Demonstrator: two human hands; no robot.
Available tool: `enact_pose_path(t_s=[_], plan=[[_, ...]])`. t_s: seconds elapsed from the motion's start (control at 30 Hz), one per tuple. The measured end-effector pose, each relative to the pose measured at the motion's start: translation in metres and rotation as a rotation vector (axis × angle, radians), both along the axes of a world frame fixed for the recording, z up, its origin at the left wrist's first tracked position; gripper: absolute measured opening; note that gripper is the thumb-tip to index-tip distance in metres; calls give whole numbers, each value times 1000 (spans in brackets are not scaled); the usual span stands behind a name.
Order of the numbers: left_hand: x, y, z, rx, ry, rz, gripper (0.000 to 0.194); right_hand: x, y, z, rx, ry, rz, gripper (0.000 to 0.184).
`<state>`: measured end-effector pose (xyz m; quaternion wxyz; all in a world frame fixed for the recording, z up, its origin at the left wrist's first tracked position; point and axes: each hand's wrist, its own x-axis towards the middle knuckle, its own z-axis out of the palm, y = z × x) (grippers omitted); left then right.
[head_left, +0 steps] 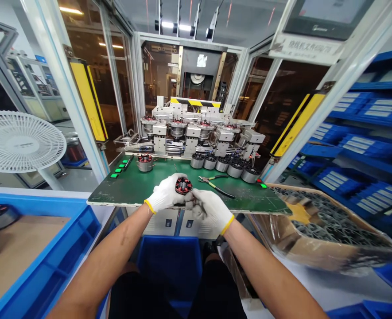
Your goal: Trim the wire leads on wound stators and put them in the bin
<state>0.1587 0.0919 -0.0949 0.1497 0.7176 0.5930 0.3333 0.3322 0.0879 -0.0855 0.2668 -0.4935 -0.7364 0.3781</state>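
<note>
My left hand (167, 191), in a white knit glove, is wrapped round a motor stator (184, 186) with red-copper windings and a black insulator, its wound face turned towards me. My right hand (209, 207), gloved too, is closed at the stator's lower right edge. Its fingertips are pinched together; what lies between them, if anything, is too small to make out. Both hands are over the front edge of the green work table (142, 190). Cutting pliers (217, 185) with green-and-black handles lie to the right. Another wound stator (145, 163) stands at the back left.
Several unwound stators (222, 164) stand at the back right, before a winding machine (189, 133) with several stators mounted. Green buttons (115, 176) sit at the left. A box of dark parts (335, 221) is at right, a blue tray (79, 239) and white fan (23, 141) at left.
</note>
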Motion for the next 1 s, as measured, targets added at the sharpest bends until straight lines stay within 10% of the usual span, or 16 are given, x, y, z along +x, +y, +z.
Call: enact_pose_path(t_s=[0.2, 0.27, 0.53, 0.7, 0.87, 1.0], plan=[[-2, 3, -2, -33, -23, -19, 72, 14, -18, 29, 767, -776, 158, 28], [-2, 3, -2, -23, -23, -19, 71, 8, -17, 35, 752, -743, 197, 30], [0, -6, 6, -62, -18, 22, 69, 1, 1, -4, -87, -7, -112, 67], [-1, -3, 3, -52, -19, 16, 70, 13, -36, -25, 420, -213, -51, 50], [-2, -2, 1, -37, -36, -8, 73, 3, -19, -27, 830, -745, -165, 47], [-1, -2, 1, -44, -43, 1, 72, -4, -6, -19, 778, -649, -139, 38]])
